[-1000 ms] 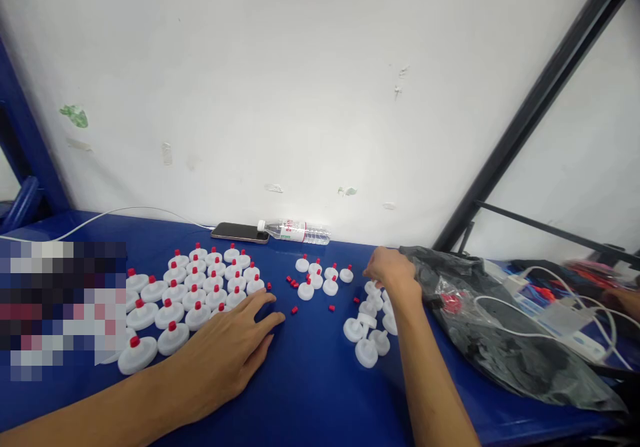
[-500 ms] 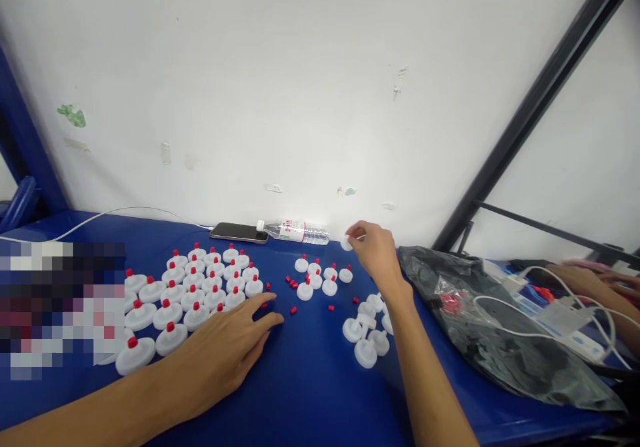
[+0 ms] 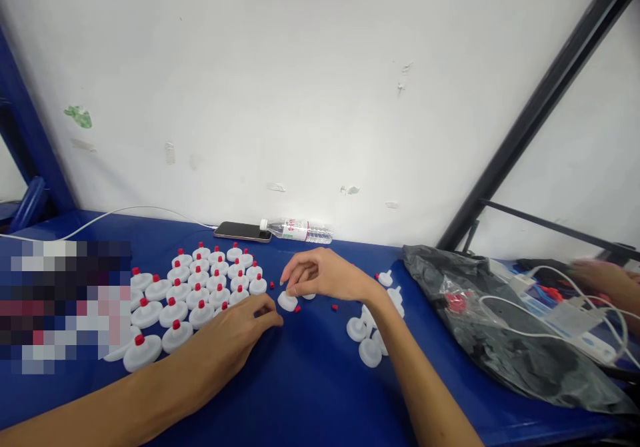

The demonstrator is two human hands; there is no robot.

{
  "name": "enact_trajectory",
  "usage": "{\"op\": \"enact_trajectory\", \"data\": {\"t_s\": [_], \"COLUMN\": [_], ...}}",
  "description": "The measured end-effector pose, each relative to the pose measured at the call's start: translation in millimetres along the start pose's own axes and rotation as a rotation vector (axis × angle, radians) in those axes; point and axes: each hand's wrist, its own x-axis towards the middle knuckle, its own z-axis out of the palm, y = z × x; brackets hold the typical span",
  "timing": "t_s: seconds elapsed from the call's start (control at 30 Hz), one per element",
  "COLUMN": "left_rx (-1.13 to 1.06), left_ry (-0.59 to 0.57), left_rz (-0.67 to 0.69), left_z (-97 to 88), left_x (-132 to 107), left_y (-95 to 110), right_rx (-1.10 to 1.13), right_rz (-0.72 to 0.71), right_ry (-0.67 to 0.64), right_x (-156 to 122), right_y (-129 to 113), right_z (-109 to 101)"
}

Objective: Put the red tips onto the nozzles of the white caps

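Observation:
My right hand [image 3: 327,274] is closed on a white plastic disc [image 3: 287,302], pinched at its top between thumb and fingers just above the table. Close to it on the left, my left hand [image 3: 233,334] rests low with thumb and forefinger curled together; whatever they hold is hidden. Beyond the left hand stand several red-capped white discs [image 3: 198,278] in a cluster. Small loose red caps, one of them a red cap [image 3: 335,308], lie around the right hand. Uncapped white discs [image 3: 370,352] with thin stems are heaped beside my right forearm, which covers part of them.
A phone [image 3: 243,232] on a white cable and a clear bottle [image 3: 300,230] lie along the wall. On the right, a dark plastic bag [image 3: 475,340] spreads under a bag of red pieces [image 3: 456,302] and a white power strip [image 3: 575,337]. Another person's hand [image 3: 605,280] is at far right.
My right hand has come left and nearer with the white disc, from by the wall to beside my left hand. The left thumb and forefinger have drawn together.

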Motion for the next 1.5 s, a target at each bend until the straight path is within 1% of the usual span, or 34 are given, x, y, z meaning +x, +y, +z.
{"op": "enact_trajectory", "data": {"t_s": [0.1,0.23,0.3,0.4,0.5,0.57,0.63,0.77,0.93,1.27,1.37,1.5], "left_rx": [-0.041,-0.168,-0.181,-0.198,-0.215,-0.215,-0.203,-0.187,-0.205,-0.197,-0.188,-0.17], "left_ry": [0.062,0.258,0.331,0.374,0.351,0.331,0.304,0.247,0.192,0.141,0.133,0.127], "left_rz": [-0.004,0.026,0.039,0.056,0.044,0.014,-0.01,-0.007,0.021,-0.016,-0.024,-0.028], "left_z": [-3.5,-12.6,-15.3,-15.7,-15.1,-15.4,-16.1,-16.7,-16.1,-14.4,-15.4,-15.4], "left_x": [3,7,8,9,9,9,9,8,10,8,9,9], "left_y": [5,12,13,14,15,15,14,11,13,12,13,12], "right_rx": [-0.021,-0.023,0.02,0.088,-0.003,-0.089,-0.125,-0.143,-0.173,-0.174,-0.14,-0.141], "right_rz": [0.015,0.023,0.038,0.077,0.076,0.062,0.055,0.05,0.053,0.04,0.05,0.023], "right_ry": [-0.015,-0.042,-0.097,-0.189,-0.191,-0.191,-0.206,-0.223,-0.225,-0.237,-0.263,-0.302], "right_x": [2,3,3,2,3,4,5,6,7,9,10,10], "right_y": [2,2,1,-1,1,3,6,5,2,6,6,8], "right_z": [4,6,7,7,6,6,7,12,15,19,21,21]}}
